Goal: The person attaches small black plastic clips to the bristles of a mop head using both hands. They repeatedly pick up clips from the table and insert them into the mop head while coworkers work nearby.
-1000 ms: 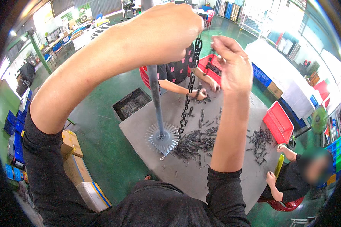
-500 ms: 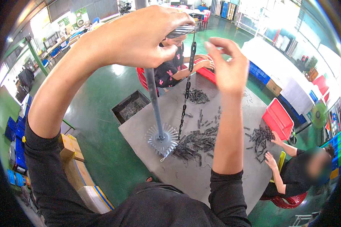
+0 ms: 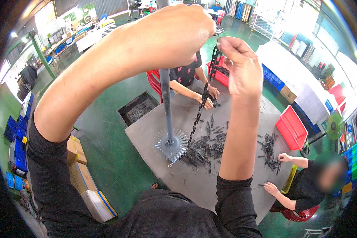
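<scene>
My left hand (image 3: 192,33) is raised at the top, curled over the edge of a slotted metal disc (image 3: 219,31) high on a grey upright pole (image 3: 166,95). Its fingers are mostly hidden behind the hand. Facing it, my right hand (image 3: 244,65) pinches the top end of a black chain (image 3: 214,61) between thumb and fingers. The chain hangs from near the disc's edge down to the table. At the pole's foot is a lower slotted disc (image 3: 170,146). Beside it lies a pile of small black links (image 3: 206,150).
The grey table (image 3: 194,180) also carries a red tray (image 3: 291,127). Across it, a co-worker's hands (image 3: 208,99) are among black pieces; another's hands (image 3: 279,170) handle pieces at the right. A dark crate (image 3: 138,108) and cardboard boxes (image 3: 83,178) stand on the left.
My left hand has moved right and turned, hiding more of the disc. My right hand has closed at the chain's top, and the chain now slants more. Both co-workers' hands have shifted.
</scene>
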Motion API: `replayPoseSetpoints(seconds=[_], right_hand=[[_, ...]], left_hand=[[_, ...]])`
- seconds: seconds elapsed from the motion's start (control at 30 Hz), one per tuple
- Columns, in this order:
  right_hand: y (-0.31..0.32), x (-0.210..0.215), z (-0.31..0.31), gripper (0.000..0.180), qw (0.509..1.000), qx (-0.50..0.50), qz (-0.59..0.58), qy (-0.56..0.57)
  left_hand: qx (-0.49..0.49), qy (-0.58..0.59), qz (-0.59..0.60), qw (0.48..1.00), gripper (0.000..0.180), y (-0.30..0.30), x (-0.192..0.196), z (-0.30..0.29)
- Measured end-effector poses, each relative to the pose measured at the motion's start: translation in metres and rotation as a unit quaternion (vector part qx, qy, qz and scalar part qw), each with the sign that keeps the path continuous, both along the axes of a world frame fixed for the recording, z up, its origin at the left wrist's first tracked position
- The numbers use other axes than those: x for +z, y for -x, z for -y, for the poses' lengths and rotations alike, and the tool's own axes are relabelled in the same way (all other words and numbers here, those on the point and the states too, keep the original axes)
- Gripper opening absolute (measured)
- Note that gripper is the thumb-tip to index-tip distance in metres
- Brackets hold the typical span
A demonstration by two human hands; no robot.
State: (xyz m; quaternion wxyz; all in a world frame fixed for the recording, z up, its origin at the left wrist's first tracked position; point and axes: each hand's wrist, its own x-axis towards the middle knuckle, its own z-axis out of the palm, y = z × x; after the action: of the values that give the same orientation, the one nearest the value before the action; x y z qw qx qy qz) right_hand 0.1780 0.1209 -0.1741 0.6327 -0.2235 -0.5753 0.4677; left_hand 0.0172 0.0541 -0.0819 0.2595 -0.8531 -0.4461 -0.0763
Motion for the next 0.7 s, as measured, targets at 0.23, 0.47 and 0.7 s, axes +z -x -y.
replayPoseSetpoints(seconds=[0.23, 0.47, 0.7], right_hand=[[-0.072, -0.009, -0.018, 0.018, 0.974, -0.192, 0.115, -0.028], [-0.052, -0.011, -0.018, 0.021, 0.892, -0.296, 0.300, -0.161], [0.022, 0.010, 0.012, 0.016, 0.935, -0.252, 0.185, -0.165]], left_hand=[[-0.111, -0.002, 0.044, 0.993, 0.038, 0.021, 0.004, 0.002], [-0.104, 0.041, 0.112, 0.987, 0.044, 0.022, 0.006, 0.009], [0.039, 0.082, 0.043, 0.995, 0.044, 0.004, 0.015, 0.011]])
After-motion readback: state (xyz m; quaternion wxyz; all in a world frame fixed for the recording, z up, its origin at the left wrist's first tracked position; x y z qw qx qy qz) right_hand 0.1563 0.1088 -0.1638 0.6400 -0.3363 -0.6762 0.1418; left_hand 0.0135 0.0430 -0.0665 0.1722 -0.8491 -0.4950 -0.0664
